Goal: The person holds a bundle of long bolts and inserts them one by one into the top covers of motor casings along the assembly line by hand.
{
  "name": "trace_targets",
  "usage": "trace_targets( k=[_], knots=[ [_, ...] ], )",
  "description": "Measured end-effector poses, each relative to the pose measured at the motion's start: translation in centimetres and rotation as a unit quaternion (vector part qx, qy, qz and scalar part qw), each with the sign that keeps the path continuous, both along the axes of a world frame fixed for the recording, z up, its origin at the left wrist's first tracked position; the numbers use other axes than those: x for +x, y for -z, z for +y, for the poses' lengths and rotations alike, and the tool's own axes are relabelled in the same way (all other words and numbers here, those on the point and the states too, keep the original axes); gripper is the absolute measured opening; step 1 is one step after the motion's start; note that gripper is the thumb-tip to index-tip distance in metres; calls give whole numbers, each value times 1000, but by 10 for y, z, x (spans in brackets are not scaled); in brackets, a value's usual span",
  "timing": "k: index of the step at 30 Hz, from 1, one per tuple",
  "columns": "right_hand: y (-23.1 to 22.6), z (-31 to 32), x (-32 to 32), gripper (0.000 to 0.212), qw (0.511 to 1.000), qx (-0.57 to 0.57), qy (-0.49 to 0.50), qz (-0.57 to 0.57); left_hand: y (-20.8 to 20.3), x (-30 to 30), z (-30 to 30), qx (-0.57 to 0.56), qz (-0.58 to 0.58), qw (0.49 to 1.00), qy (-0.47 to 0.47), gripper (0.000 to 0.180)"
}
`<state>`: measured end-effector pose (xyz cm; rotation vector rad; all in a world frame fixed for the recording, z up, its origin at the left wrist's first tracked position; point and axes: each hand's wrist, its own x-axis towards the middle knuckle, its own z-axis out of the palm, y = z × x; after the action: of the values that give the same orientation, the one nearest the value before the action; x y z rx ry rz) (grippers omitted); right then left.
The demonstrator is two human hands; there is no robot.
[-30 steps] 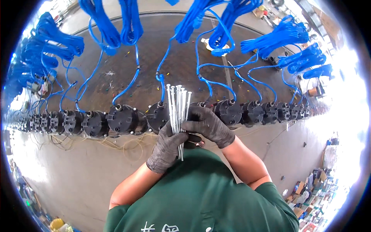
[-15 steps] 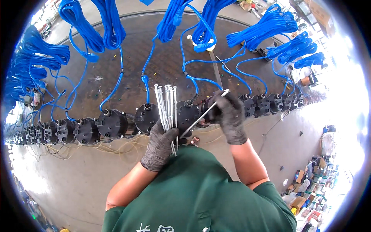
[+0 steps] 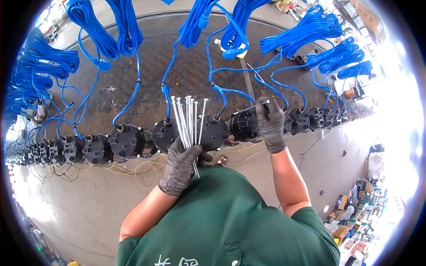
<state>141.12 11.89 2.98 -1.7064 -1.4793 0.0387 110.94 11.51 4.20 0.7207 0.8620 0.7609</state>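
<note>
My left hand [image 3: 179, 164], in a dark grey glove, is closed round a bundle of long silvery bolts [image 3: 191, 122]. Their heads point up and fan out slightly. My right hand [image 3: 272, 128], gloved alike, pinches a single long bolt [image 3: 267, 102] near its head. That bolt lies almost level, its shank running left over a round black motor housing [image 3: 244, 125]; whether its tip touches or enters the housing I cannot make out. Behind the bundle stand two more black housings [image 3: 216, 134], each with a blue cable coming out at the top.
A long row of such housings [image 3: 127, 141] curves along the near edge of a dark worktable [image 3: 153, 66]. Coiled blue cables [image 3: 126, 31] lie across the table. Thin yellowish wires [image 3: 128, 170] hang below the row. Boxes and shelves [image 3: 350, 213] stand at the lower right.
My right hand has moved slightly right, and its bolt has swung from steeply slanted to nearly level over the housing. My left hand and its bundle shifted a little left, the bolts spreading more.
</note>
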Motion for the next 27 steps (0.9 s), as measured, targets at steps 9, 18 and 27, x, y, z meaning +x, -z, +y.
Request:
trace_targets(
  k=[9,18,27],
  knots=[
    [-11,4,0,12,999,-41,-11,29,-2,1,0,-4,0,1000,-8,31],
    [-16,11,4,12,989,-74,-122,-32,-9,2,0,-1,11,1000,15,31],
    [-16,-18,-23,49,985,-155,-72,29,-14,5,-3,-2,-1,999,51,30]
  ],
)
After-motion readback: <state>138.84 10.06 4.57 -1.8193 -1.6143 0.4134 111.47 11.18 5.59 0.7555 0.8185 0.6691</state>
